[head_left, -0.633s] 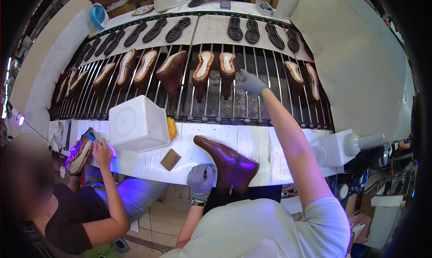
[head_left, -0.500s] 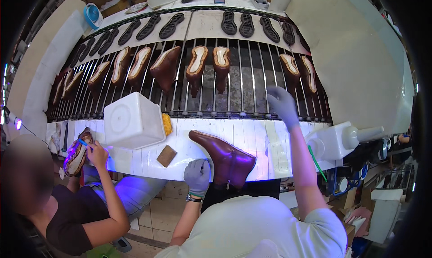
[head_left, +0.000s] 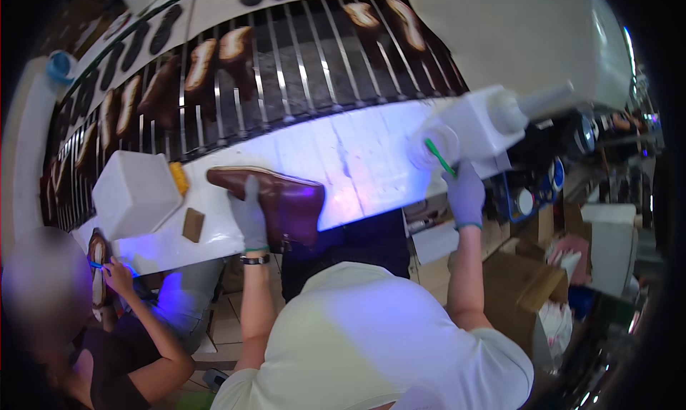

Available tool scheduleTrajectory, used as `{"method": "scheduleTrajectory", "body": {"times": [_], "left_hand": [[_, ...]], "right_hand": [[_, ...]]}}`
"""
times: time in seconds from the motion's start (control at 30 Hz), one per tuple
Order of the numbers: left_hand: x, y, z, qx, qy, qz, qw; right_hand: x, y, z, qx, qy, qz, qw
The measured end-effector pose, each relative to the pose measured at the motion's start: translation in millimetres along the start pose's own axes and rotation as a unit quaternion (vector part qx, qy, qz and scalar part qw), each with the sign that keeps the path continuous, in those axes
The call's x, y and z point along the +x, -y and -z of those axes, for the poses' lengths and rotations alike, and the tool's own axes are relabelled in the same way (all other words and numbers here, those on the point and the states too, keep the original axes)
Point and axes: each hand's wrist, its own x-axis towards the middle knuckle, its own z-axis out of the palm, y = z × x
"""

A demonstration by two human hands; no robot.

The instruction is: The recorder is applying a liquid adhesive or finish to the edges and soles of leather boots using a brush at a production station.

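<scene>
A shiny brown leather ankle boot (head_left: 293, 206) lies sole up at the white bench's front edge, its toe pointing left. My left hand (head_left: 249, 217), in a grey glove, grips it near the toe, one finger laid up along its side. At the right, my gloved right hand (head_left: 466, 195) closes on the lower end of a thin green handle (head_left: 439, 156). The handle's other end reaches into a round white pot (head_left: 421, 147); what is on that end is hidden. Beside the pot lies a white plastic bottle (head_left: 475, 124) with a long nozzle.
A white square tub (head_left: 136, 195), a yellow sponge (head_left: 179, 177) and a brown block (head_left: 193, 225) sit on the bench at left. Behind runs a roller rack (head_left: 304, 67) with several soleless boots. A co-worker at left holds a boot and a blue tool. Cardboard boxes (head_left: 522, 281) stand at right.
My view has swung right. My right hand has come back from over the rollers to the green handle. My left hand has moved from beside the boot onto it.
</scene>
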Motion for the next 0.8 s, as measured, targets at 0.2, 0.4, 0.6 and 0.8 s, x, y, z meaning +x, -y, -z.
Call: {"method": "scheduleTrajectory", "body": {"times": [0.2,0.4,0.6,0.8], "left_hand": [[-30.0,-16.3,-16.2,-0.078,-0.073,-0.202,0.974],[-59.8,16.8,-17.5,0.135,-0.044,-0.485,0.863],[-89.2,40.5,-52.3,0.51,-0.037,-0.407,0.757],[-114.4,8.3,-39.1,0.554,0.027,-0.454,0.697]], "right_hand": [[1.7,-9.1,-0.3,0.087,0.004,-0.001,0.996],[-5.2,-24.2,-4.1,0.419,0.06,-0.06,0.904],[-6.7,-2.5,6.2,0.652,0.225,-0.116,0.715],[-15.3,58.9,34.7,0.605,0.219,0.093,0.76]]}}
